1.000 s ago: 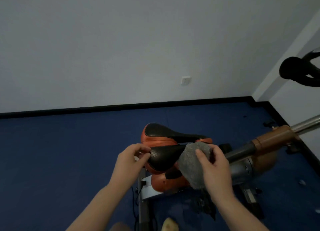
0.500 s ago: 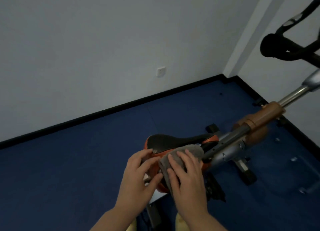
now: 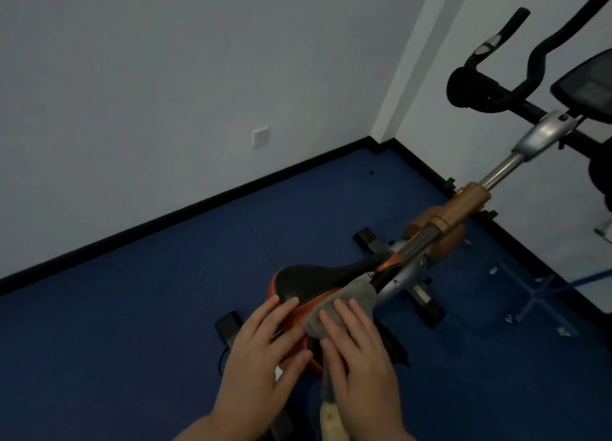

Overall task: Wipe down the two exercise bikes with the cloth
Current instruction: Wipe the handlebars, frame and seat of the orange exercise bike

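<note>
Since a second ago, shifted from pinching at the nose to pressing flat: right hand (image 3: 361,357) now spread, fingers (image 3: 344,311) straight, on the grey cloth (image 3: 344,299) over the near side of the black-and-orange saddle (image 3: 318,278); left hand (image 3: 261,351) open, steadying the saddle's rear edge. Suggests seat wiping under way on this exercise bike (image 3: 443,228), handlebars (image 3: 496,89) likely untouched. No containers in view

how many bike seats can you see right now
1: the black and orange saddle sits at lower centre, with the left hand on its rear edge and the right hand pressing the grey cloth on it. Another may be hidden.
</note>
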### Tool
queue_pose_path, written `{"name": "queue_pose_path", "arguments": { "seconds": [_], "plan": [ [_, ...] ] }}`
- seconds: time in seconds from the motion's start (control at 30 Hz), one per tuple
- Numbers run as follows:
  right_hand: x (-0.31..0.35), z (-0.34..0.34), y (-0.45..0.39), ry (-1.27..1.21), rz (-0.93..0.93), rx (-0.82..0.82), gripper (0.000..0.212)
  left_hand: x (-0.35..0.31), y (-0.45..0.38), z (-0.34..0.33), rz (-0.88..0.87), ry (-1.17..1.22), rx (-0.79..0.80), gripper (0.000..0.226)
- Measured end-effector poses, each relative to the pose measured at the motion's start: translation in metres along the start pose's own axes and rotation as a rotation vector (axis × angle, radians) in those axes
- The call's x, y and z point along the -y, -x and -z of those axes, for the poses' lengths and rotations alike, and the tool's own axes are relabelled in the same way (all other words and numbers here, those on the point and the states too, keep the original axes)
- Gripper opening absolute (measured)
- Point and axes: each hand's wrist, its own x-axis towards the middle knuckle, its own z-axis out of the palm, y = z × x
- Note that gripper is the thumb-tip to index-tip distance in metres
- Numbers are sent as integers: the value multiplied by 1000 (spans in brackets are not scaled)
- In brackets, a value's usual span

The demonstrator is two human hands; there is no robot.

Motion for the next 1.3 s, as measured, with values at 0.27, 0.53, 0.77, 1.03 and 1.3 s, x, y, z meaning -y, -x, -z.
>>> {"name": "queue_pose_path", "arguments": {
  "seconds": [0.27, 0.53, 0.77, 1.03, 1.3],
  "plan": [
    [-4, -3, 8, -26, 150, 14, 38, -6, -11, 10, 50, 73, -75, 27],
    [-40, 6, -16, -144, 117, -1, 37, -29, -10, -11, 275, 136, -245, 11],
    [-75, 20, -48, -53, 478, 101, 35, -52, -26, -46, 544, 205, -540, 42],
    [-73, 19, -74, -70, 557, 208, 38, -62, -36, -67, 626, 171, -706, 43],
    [-75, 24, -92, -57, 616, 292, 38, -59, -33, -72, 686, 218, -771, 43]
  ]
}}
